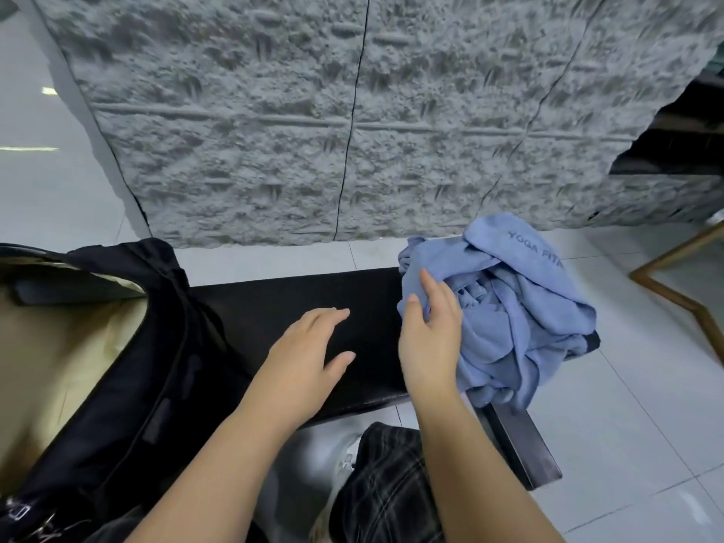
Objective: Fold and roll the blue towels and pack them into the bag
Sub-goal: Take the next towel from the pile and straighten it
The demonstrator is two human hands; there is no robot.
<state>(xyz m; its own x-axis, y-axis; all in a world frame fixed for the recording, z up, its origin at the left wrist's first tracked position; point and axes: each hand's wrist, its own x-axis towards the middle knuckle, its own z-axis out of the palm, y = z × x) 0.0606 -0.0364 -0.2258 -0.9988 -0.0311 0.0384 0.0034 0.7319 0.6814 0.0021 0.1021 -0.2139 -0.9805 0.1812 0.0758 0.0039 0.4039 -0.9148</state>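
A crumpled heap of blue towels (509,307) lies on the right end of a black bench (313,299); one towel shows dark lettering. My right hand (429,331) rests against the heap's left side, fingers fairly straight and touching the cloth. My left hand (305,354) hovers flat over the bare bench top, fingers relaxed and spread, holding nothing. A large black bag (129,366) with a beige lining lies open on the left end of the bench.
A rough grey stone-textured wall (352,111) stands behind the bench. Pale floor tiles (627,425) surround it. A wooden frame leg (677,284) angles in at the right. My plaid-trousered knee (391,484) is below the bench edge.
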